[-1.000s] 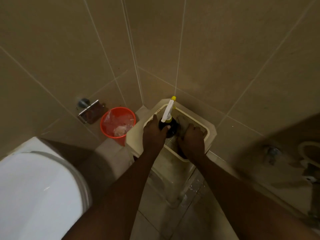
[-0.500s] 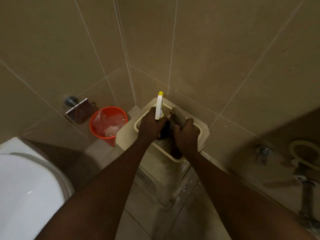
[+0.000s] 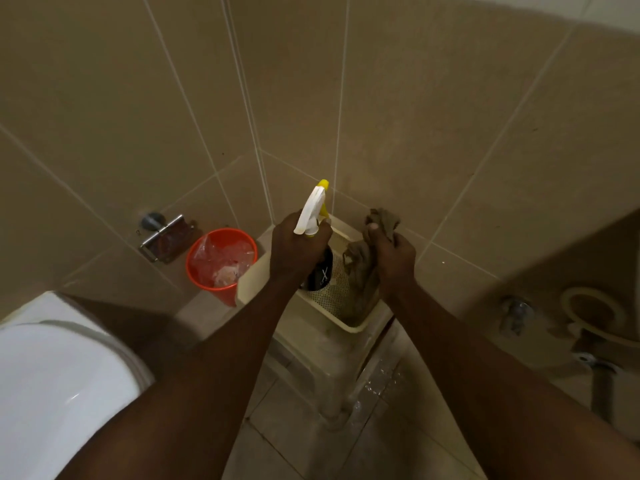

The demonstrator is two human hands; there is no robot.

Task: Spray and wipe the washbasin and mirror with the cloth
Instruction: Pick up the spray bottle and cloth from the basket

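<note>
My left hand (image 3: 294, 249) grips the neck of a spray bottle (image 3: 313, 211) with a white trigger head, a yellow nozzle and a dark body, held above a cream perforated basket (image 3: 349, 325). My right hand (image 3: 391, 251) is closed on a brownish cloth (image 3: 362, 271), whose lower part hangs down into the basket. The basket rests on a pale plastic stool (image 3: 332, 368) in the corner of the tiled walls. Only the underside of the washbasin (image 3: 588, 310) with its drain pipe shows at the right edge. No mirror is in view.
An orange bin (image 3: 221, 263) with a plastic liner stands left of the stool. A metal paper holder (image 3: 166, 237) is fixed on the left wall. The white toilet (image 3: 59, 375) fills the lower left. A wall valve (image 3: 516, 315) sits beside the basin pipe. The floor by the stool is wet.
Both hands have risen out of the basket. The left lifted the spray bottle upward, and the right pulled the cloth up and to the right.
</note>
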